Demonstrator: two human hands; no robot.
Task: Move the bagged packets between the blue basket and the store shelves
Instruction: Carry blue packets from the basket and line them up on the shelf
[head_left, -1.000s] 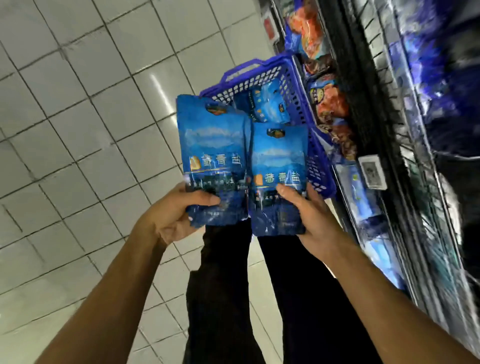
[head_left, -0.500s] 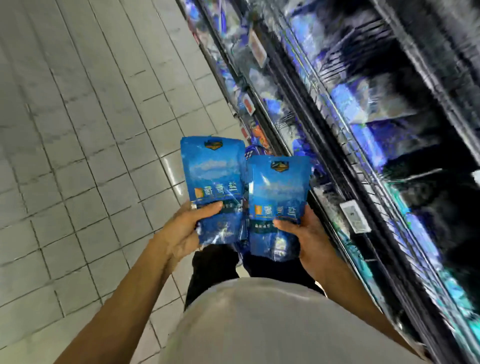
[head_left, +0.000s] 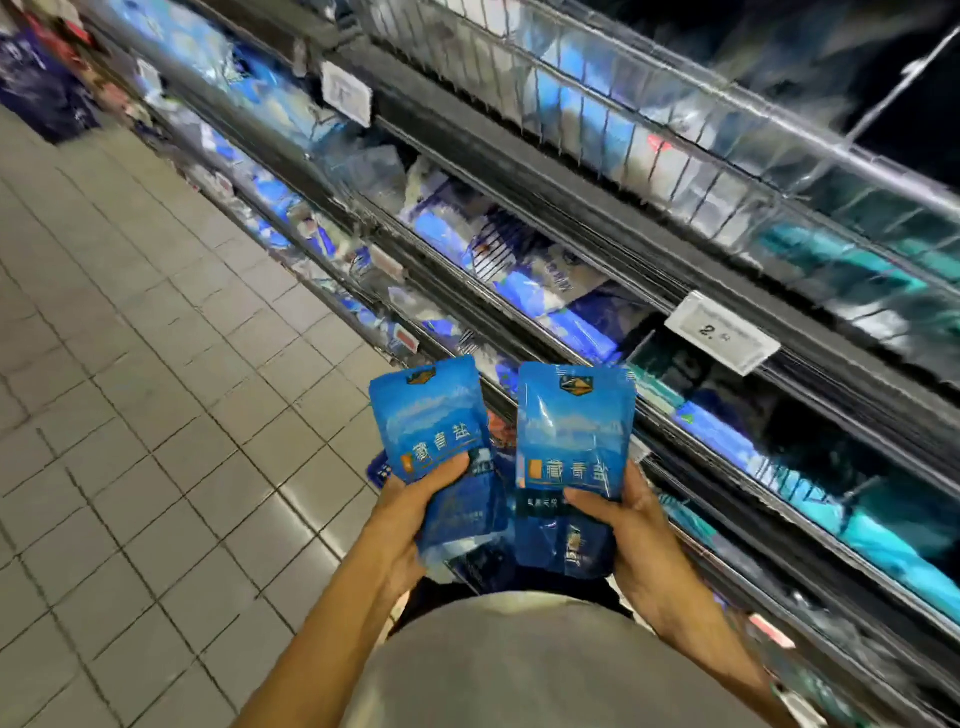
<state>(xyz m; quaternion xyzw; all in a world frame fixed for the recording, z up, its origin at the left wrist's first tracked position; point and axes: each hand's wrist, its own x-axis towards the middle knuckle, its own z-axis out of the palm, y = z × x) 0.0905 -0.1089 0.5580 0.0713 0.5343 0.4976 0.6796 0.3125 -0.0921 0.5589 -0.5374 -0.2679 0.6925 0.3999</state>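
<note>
1. The left hand (head_left: 410, 519) grips a blue packet (head_left: 431, 421) by its lower half, thumb across the front.
2. The right hand (head_left: 631, 525) grips a second packet (head_left: 574, 431) the same way.
3. Both packets stand upright, side by side, just in front of the store shelves (head_left: 597, 244).
4. A price tag (head_left: 722, 332) hangs on a shelf edge above the second packet.

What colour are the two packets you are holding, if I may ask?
Blue, with gold lettering; the packets show in the head view.
</note>
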